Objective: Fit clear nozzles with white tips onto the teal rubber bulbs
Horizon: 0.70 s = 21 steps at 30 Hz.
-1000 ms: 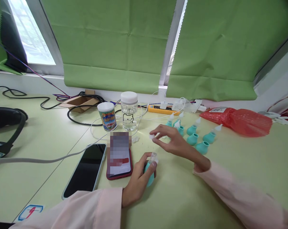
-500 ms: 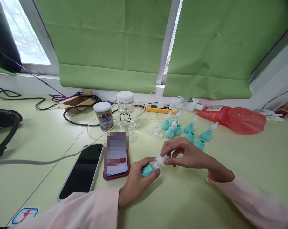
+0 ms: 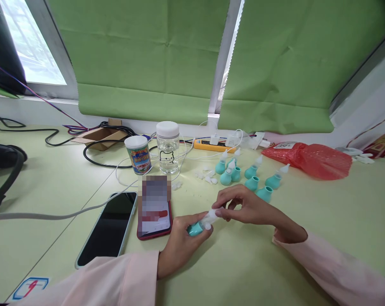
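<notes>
I watch two bare hands in pink sleeves [image 3: 133, 278] at work over a pale green surface [image 3: 237, 272], and I take the red phone [image 3: 154, 210] as my landmark. Just right of the red phone, my left hand [image 3: 181, 244] is wrapped around a teal bulb [image 3: 195, 228], which lies tilted with its clear neck [image 3: 206, 221] pointing up and right. Farther right, my right hand [image 3: 240, 206] pinches a white tip [image 3: 213, 213] between thumb and fingers, right at the end of that neck; I cannot tell whether it is fully seated. Beyond the right hand, to the right of the red phone and farther back, I see a loose cluster of other teal bulbs [image 3: 251, 183], some wearing pale nozzles, some with bare round mouths. Small white pieces [image 3: 208, 176] lie scattered between that cluster and the red phone. Left of the red phone lies a black phone [image 3: 108, 229]; behind it stand a water jar [image 3: 167, 155] and a printed tub [image 3: 139, 157].
</notes>
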Each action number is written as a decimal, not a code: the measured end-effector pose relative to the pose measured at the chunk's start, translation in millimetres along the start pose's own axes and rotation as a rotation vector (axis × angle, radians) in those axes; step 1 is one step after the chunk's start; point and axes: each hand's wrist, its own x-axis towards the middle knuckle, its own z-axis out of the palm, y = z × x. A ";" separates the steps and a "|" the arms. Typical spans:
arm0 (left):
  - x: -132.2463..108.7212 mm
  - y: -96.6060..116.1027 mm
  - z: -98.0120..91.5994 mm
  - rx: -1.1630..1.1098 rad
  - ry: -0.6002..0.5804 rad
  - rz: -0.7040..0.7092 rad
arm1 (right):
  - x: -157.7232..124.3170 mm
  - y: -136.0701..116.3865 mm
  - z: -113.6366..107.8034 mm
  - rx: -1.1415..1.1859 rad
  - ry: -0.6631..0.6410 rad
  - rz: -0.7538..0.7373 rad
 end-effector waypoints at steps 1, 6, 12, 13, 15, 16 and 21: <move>-0.3 0.8 -0.1 -0.003 -0.015 0.001 | -0.2 -0.4 -1.5 -0.003 -0.028 0.001; -2.3 4.8 -1.2 0.079 -0.047 0.045 | -1.0 -0.2 -8.7 -0.010 -0.119 -0.002; -4.2 4.1 -2.4 0.168 -0.079 0.094 | 2.4 12.4 -1.4 0.166 -0.157 0.080; -4.4 3.7 -2.6 0.172 -0.076 0.095 | 3.2 15.2 1.0 0.222 -0.156 0.092; -4.4 3.0 -3.2 0.156 -0.070 0.097 | 5.1 20.2 5.6 0.335 -0.136 0.096; -4.2 2.8 -3.5 0.135 -0.071 0.096 | 6.2 22.4 7.7 0.388 -0.118 0.090; -3.4 3.3 -4.1 -0.007 -0.057 0.064 | 12.2 29.6 20.0 0.586 -0.018 0.047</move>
